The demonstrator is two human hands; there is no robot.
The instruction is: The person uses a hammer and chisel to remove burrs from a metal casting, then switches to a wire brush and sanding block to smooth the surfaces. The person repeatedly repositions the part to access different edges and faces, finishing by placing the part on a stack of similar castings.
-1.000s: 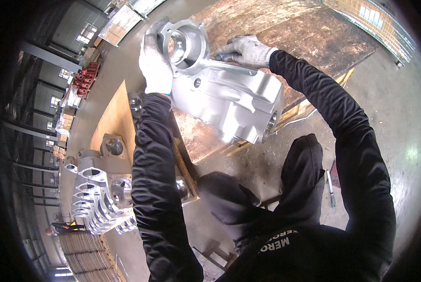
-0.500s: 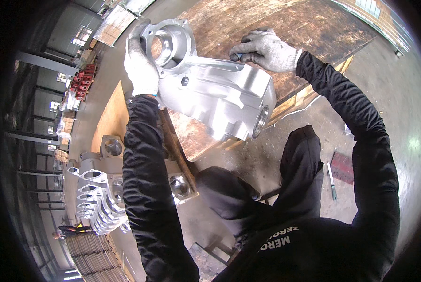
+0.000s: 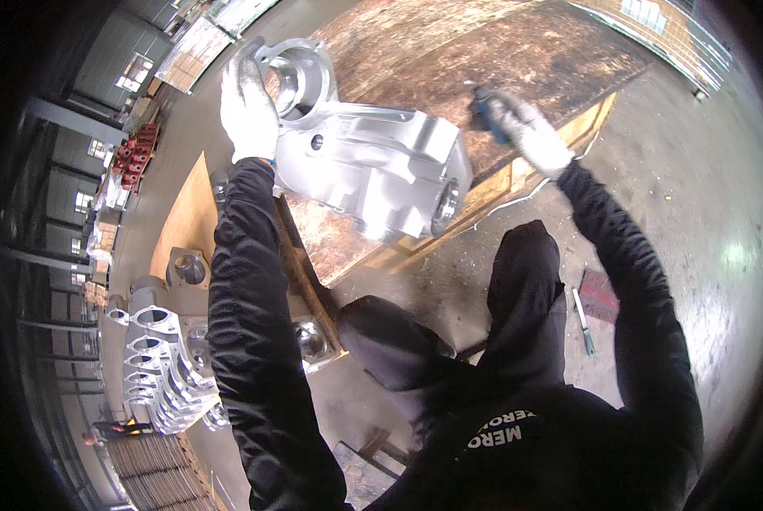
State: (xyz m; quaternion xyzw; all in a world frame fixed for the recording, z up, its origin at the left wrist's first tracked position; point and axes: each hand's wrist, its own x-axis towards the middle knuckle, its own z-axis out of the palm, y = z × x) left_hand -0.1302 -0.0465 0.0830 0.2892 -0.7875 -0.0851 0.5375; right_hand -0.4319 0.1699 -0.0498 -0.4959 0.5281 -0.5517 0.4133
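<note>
A large silvery metal casting [image 3: 360, 170] lies on a worn wooden worktop [image 3: 526, 51], its round flanged opening at the upper left and a smaller bore at the right end. My left hand [image 3: 249, 115], in a pale work glove, is closed on the rim of that flange. Off to the right of the casting, my gloved right hand [image 3: 528, 132] is closed around a small blue-and-black tool [image 3: 489, 115]. Motion blurs both, so I cannot tell the tool's exact kind. It is apart from the casting, over the worktop.
Several similar castings [image 3: 156, 362] stand in a row at lower left. A knife-like tool with a green handle [image 3: 588, 341] lies on the floor beside a reddish mat [image 3: 600, 294]. Red parts [image 3: 134, 160] and stacked boxes [image 3: 196, 55] are farther off. Another person [image 3: 105, 432] is far left.
My right hand has moved right, away from the casting's upper edge, taking the blue-and-black tool with it. My left hand stays on the flange. The whole view has shifted slightly.
</note>
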